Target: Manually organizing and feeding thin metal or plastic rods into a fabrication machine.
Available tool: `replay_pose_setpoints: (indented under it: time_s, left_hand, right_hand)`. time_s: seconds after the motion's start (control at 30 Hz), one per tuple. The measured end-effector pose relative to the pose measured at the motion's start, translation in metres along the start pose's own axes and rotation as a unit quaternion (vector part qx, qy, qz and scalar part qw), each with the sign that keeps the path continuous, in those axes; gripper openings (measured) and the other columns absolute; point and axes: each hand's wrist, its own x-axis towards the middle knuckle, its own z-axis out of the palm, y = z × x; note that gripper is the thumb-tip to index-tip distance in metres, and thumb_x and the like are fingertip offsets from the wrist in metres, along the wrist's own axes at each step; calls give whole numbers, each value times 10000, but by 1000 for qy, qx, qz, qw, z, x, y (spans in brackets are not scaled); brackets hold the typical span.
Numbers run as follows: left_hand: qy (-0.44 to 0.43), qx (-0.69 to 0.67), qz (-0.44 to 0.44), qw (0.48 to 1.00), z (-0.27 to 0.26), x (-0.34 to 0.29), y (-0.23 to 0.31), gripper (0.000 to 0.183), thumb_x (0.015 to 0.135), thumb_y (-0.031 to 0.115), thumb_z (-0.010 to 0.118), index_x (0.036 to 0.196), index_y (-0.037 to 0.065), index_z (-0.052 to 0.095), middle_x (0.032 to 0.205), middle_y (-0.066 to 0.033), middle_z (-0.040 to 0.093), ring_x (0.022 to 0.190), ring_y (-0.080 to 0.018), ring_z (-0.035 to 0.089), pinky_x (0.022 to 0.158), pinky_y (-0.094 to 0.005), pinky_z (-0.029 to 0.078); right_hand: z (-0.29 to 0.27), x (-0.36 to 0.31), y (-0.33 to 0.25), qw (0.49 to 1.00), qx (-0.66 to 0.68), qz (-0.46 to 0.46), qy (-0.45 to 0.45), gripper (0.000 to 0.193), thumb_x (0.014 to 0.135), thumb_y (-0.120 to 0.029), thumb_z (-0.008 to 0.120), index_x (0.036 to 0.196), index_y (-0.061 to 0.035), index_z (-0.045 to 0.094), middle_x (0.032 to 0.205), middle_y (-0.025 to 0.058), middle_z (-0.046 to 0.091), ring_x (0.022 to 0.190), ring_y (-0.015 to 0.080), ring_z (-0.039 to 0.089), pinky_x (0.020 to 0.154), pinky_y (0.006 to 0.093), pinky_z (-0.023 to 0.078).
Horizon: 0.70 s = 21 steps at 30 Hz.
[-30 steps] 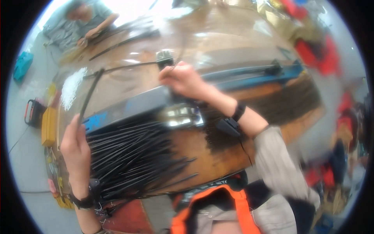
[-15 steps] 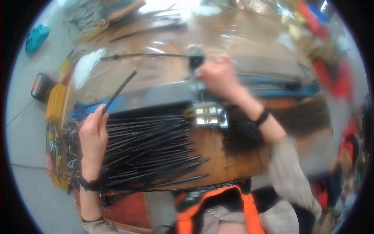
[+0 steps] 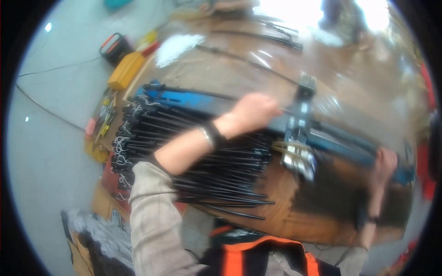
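Note:
My left hand [image 3: 255,110] is closed around a thin black rod [image 3: 193,91] lying along the blue rail [image 3: 189,99]. Its fingertips are just left of a metal fixture [image 3: 299,110], which stands across the rail. Far to the right, my right hand [image 3: 386,161] is curled at the rail's right part, by the end of another dark rod [image 3: 345,133]. Motion blur hides what its fingers hold. Below my left hand lies a dense pile of black rods [image 3: 221,184], several with white strings at their left ends.
A brown loop [image 3: 281,146] hangs at the fixture's near end. White scraps [image 3: 177,49] lie at the table's far left, by a yellow box [image 3: 125,70] and a black-and-orange case [image 3: 115,48]. More dark rods [image 3: 276,39] lie at the far side. Hand tools [image 3: 107,112] line the left edge.
The view has turned, shifting the table rightward. My left hand, which held a short dark rod upright at the left, is now beside the fixture. My right hand has left the fixture for the rail's right part.

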Motion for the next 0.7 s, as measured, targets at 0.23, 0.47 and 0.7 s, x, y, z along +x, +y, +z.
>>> replay_pose_setpoints:
  time_s: [0.23, 0.47, 0.7]
  left_hand:
    - [14, -45, -53, 997, 13, 7, -4, 158, 867, 190, 682, 816, 52, 622, 774, -145, 611, 760, -366, 614, 676, -453, 499]
    - [57, -100, -105, 988, 14, 0, -5, 182, 809, 195, 744, 773, 62, 624, 797, -133, 614, 797, -354, 616, 688, -452, 485]
    - [84, -50, -100, 990, 15, 2, 4, 204, 787, 203, 758, 774, 79, 597, 806, -108, 609, 809, -343, 616, 700, -448, 486]
  right_hand:
    - [15, -1, -2, 1000, -4, 15, 26, 58, 859, -58, 664, 886, -48, 614, 828, 109, 581, 881, 301, 568, 845, 408, 427]
    - [16, 0, 0, 999, -3, 7, 39, 79, 853, -57, 681, 889, -45, 612, 851, 116, 592, 895, 310, 571, 851, 419, 433]
    - [3, -3, -14, 998, -27, 49, 27, 164, 871, -65, 680, 1034, -53, 687, 1051, 114, 683, 1127, 309, 574, 994, 402, 421]
